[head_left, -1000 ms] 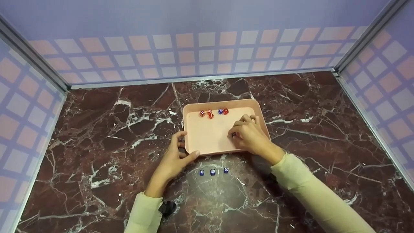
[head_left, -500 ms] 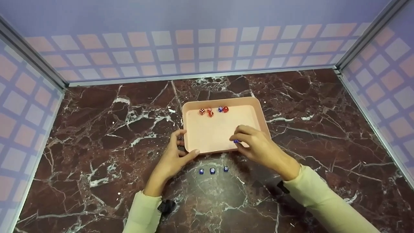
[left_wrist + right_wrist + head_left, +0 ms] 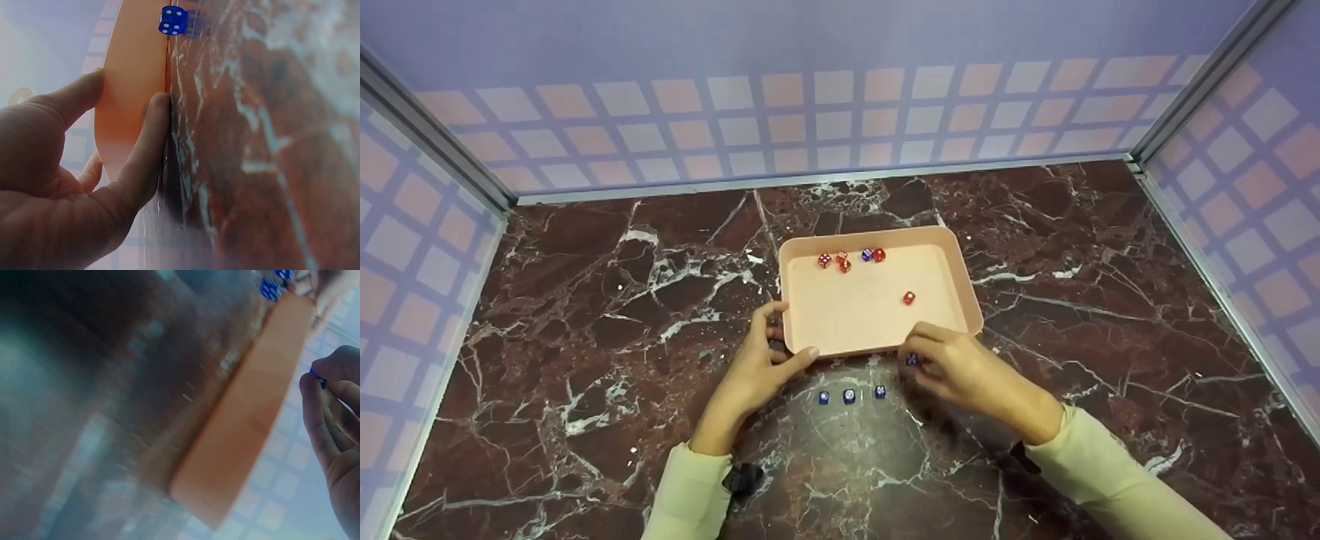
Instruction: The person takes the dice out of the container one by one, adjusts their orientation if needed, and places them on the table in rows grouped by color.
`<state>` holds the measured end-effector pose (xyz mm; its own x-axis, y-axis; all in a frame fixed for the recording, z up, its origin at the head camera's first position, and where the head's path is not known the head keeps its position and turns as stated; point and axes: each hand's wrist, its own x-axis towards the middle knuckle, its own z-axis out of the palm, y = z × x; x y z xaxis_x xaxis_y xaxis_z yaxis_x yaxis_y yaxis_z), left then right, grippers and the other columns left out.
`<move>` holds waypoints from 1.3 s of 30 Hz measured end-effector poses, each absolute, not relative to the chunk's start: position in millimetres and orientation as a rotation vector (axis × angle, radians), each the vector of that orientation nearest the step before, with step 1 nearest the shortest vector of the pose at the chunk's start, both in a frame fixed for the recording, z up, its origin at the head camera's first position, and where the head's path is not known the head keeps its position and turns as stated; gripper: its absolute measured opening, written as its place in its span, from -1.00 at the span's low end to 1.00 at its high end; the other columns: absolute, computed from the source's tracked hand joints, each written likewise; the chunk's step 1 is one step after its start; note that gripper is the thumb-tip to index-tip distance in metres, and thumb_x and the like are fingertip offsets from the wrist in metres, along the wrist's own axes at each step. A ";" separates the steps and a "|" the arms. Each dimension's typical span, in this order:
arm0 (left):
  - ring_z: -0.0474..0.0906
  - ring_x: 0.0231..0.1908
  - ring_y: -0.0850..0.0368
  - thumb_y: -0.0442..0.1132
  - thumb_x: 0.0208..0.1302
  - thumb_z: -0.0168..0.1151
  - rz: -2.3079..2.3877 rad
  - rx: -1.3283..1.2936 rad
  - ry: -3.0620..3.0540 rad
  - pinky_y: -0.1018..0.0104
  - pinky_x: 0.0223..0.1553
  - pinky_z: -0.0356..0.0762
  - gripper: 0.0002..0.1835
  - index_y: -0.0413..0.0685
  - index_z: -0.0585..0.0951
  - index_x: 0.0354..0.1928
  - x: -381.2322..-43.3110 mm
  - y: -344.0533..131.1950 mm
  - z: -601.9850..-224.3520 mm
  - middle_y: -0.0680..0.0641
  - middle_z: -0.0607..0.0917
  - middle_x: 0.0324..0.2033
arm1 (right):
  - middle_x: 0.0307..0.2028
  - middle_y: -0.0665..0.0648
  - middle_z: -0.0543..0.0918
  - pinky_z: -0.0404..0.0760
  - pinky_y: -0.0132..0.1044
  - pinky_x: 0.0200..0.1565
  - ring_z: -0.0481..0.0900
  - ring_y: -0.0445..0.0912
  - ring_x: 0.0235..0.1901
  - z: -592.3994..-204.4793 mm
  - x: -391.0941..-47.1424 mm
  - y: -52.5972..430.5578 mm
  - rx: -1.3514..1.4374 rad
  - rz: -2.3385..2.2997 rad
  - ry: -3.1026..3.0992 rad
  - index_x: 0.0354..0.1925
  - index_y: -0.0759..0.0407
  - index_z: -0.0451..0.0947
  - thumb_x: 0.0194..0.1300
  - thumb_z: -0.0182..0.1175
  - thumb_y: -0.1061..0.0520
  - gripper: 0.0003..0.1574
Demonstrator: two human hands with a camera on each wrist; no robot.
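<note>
My left hand (image 3: 757,379) holds the near left corner of a shallow peach tray (image 3: 847,319), thumb at the front rim and fingers along the left wall. Between thumb and fingertips, my right hand (image 3: 964,371) pinches a blue die (image 3: 912,359) just in front of the tray's near edge; the right wrist view shows a sliver of this die (image 3: 323,382). Inside the tray, a lone red die (image 3: 909,298) lies right of centre. Along the back wall sit red dice (image 3: 825,260) and one blue die (image 3: 867,255).
Three blue dice (image 3: 849,396) form a row on the dark red marbled table (image 3: 585,337) in front of the tray. Checkered panels (image 3: 840,127) enclose the table at the back and both sides.
The right hand has come back out of the tray toward the near edge with the blue die, uncovering the lone red die. The left hand stays at the tray's corner.
</note>
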<state>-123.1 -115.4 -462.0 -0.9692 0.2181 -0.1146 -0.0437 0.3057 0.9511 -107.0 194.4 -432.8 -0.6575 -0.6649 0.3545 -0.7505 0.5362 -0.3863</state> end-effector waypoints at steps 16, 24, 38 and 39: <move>0.74 -0.29 -0.05 -0.25 0.38 0.47 1.738 0.150 2.315 0.19 -0.29 0.71 -0.19 -0.04 0.19 0.50 -120.7 -115.9 -466.7 -0.35 0.55 0.02 | -0.29 0.07 0.61 0.73 -0.29 -0.27 0.64 -0.10 -0.36 -457.7 -93.9 188.3 1.294 0.672 -2.719 -0.17 0.21 0.74 0.15 0.40 0.43 -0.73; 0.73 -0.30 -0.04 -0.25 0.37 0.47 1.742 0.147 2.318 0.24 -0.32 0.72 -0.18 -0.05 0.18 0.50 -121.3 -117.3 -467.4 -0.35 0.53 0.01 | -0.31 0.08 0.61 0.72 -0.26 -0.29 0.63 -0.09 -0.36 -458.3 -96.0 186.1 1.274 0.630 -2.736 -0.17 0.21 0.71 0.12 0.39 0.45 -0.70; 0.75 -0.28 -0.06 -0.24 0.37 0.48 1.729 0.151 2.331 0.22 -0.31 0.71 -0.18 -0.02 0.19 0.50 -121.3 -116.2 -461.8 -0.36 0.57 0.01 | -0.14 0.06 0.72 0.78 -0.18 -0.20 0.71 -0.07 -0.25 -448.2 -93.2 184.5 1.240 0.496 -2.730 0.15 0.18 0.69 0.19 0.55 0.01 -0.40; 0.74 -0.28 -0.06 -0.24 0.37 0.48 1.725 0.150 2.336 0.22 -0.31 0.71 -0.18 -0.01 0.19 0.50 -121.3 -116.1 -461.7 -0.35 0.57 0.02 | -0.14 0.04 0.73 0.78 -0.19 -0.22 0.72 -0.08 -0.26 -446.5 -93.6 182.9 1.223 0.492 -2.717 0.14 0.16 0.69 0.19 0.54 -0.07 -0.38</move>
